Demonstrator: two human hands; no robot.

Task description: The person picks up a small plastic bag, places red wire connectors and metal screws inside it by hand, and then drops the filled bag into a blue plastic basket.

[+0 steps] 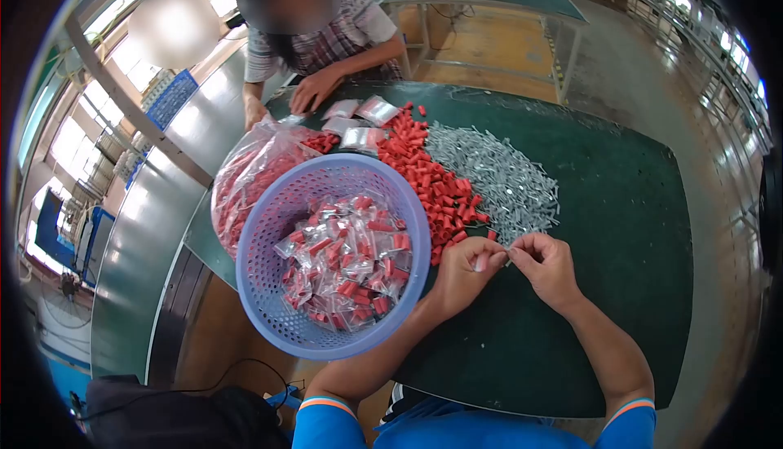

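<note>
Leftmost, a big clear bag (241, 192) of red pieces sags on the table (616, 204); I'd judge it soft and shifting, best gathered by its top, near a co-worker's hands (318, 88). Next comes my lilac basket (252, 245), its perforated wall probably a little springy, overlapping the table's edge and heaped with small clear packets (347, 265) with red and silvery pieces inside. They look light and slippery, easiest pinched at a corner of the film. Just beyond its rim lie more filled packets (361, 138). Then the loose red plugs (440, 196) spread in a pile, likely light and tough enough to take by their sides. My left hand (463, 274) is curled, thumb and finger drawn together, meeting the other's fingertips; whatever is between them is too small to tell. Beyond lie the silvery screws (497, 180), stiff, thin and prone to roll, so I'd nip them mid-shank. My right hand (548, 268) is closed in a fine pinch.
</note>
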